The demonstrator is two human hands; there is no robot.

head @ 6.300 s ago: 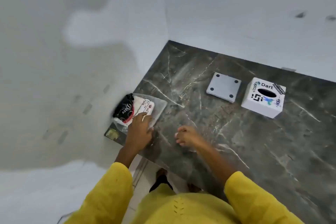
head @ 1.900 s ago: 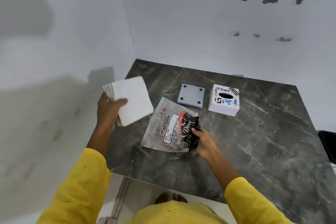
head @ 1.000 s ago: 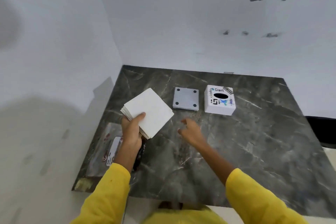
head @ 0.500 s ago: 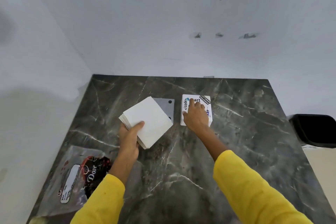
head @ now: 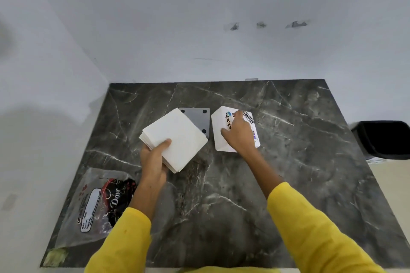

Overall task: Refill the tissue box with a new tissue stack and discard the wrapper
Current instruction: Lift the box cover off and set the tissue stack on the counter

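Observation:
My left hand [head: 154, 158] grips a square white tissue stack [head: 175, 138] by its near corner and holds it above the dark marble table [head: 288, 173]. My right hand [head: 240, 134] clasps the top of the white tissue box [head: 219, 137], which carries stickers and is tipped up on one edge. The box's grey base plate [head: 199, 118] lies flat just left of the box, partly hidden by the stack. The clear plastic wrapper [head: 97, 204], printed in black and red, lies flat at the table's near left corner.
A black bin [head: 386, 139] stands on the floor past the table's right edge. White walls close off the table's far and left sides.
My left hand pulled the tissue stack out of the wrapper and carried it toward the middle. The wrapper was left at the near left. My right hand reached the box and tilted it.

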